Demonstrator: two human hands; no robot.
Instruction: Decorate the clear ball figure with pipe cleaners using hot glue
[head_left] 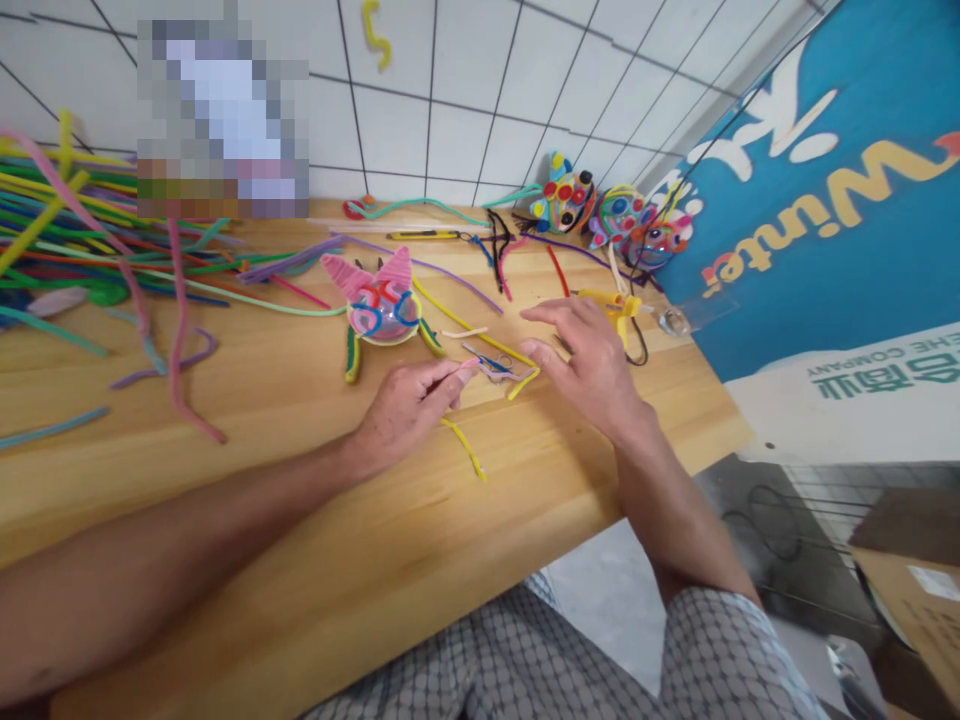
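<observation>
My left hand (416,405) is closed in a pinch. A small pink bit shows at its fingertips, too small to name. Fingers apart and holding nothing, my right hand (589,365) hovers over the table beside a bent yellow pipe cleaner (495,343). Small scissors (491,362) with blue on them lie between the hands, with a pale purple strip next to them. A shorter yellow pipe cleaner (466,448) comes out below my left hand. Beyond that hand stands a clear round figure (386,315) with pink ears, red and blue curls, and green-yellow legs.
Many coloured pipe cleaners (75,220) are heaped at the left. A yellow cutter knife (424,235) lies by the tiled wall. At the back right stand a yellow glue gun (611,305) and several decorated balls (562,200). A blue printed board (825,200) borders the table's right side.
</observation>
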